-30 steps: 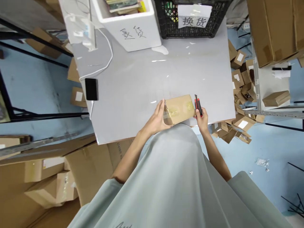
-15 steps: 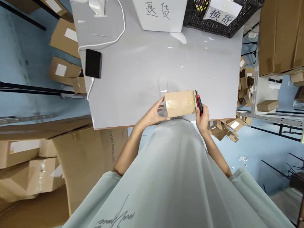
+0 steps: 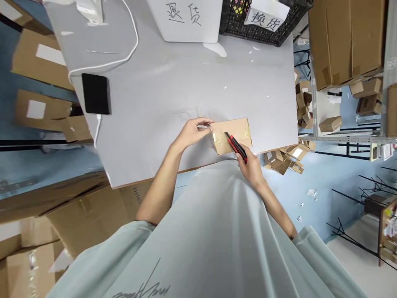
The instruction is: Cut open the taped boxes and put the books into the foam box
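A small brown cardboard box with shiny clear tape lies near the front edge of the grey table. At its left end my left hand grips the far corner between fingertips and thumb. My right hand is closed around a black and red utility knife. The knife's blade is out and points up and left over the box's top. Whether the blade touches the cardboard, I cannot tell.
A black phone on a white cable lies at the table's left. At the back stand a white bin and a black crate, both with handwritten characters. Cardboard boxes surround the table.
My right hand has brought the knife leftward from beside the box's right end to over its top. My left hand has moved up to the box's far left corner. The view has shifted.
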